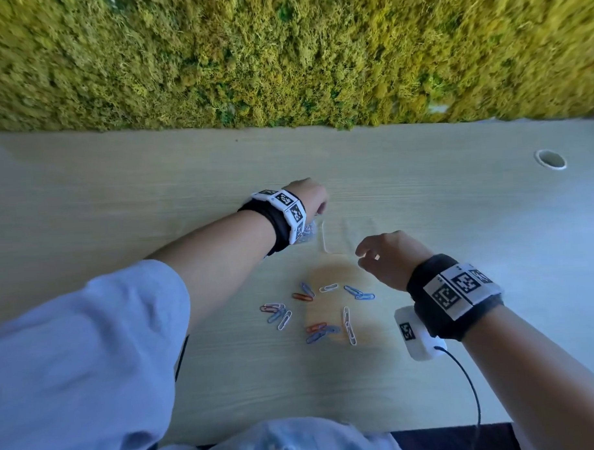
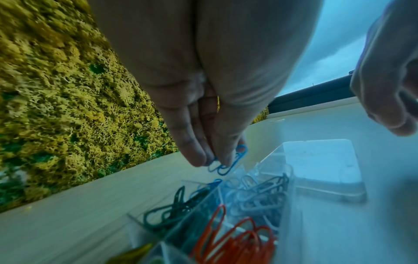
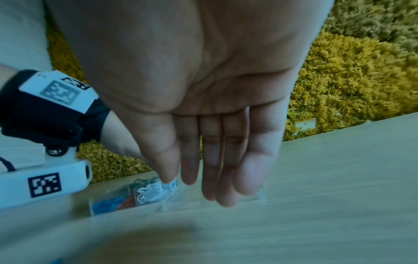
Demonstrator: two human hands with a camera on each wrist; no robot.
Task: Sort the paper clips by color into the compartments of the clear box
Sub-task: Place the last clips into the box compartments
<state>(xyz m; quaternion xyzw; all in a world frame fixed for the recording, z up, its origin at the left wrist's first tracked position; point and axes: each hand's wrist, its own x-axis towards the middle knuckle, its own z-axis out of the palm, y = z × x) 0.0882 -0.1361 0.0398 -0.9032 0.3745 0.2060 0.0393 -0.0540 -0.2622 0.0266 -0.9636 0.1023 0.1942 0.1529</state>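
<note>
One desk (image 1: 423, 203) carries everything. Clear box (image 2: 321, 178) sits at its centre, lid open to the right; compartments hold dark green, blue, white and orange clips, sorted. Approx. fifteen loose clips (image 1: 317, 311) lie nearer the person, well apart from the box. Left hand (image 2: 203, 125) hangs over the box, fingertips pinching blue clips (image 2: 228, 164) (two, poss. hooked together). Right hand (image 3: 203, 125) hovers beside the box, fingers straight, holding nothing. Risk: release off-target drops blue into the white section next door; dividers are low and clear, so misjudged easily. Hooked clips may snag on fingers.
</note>
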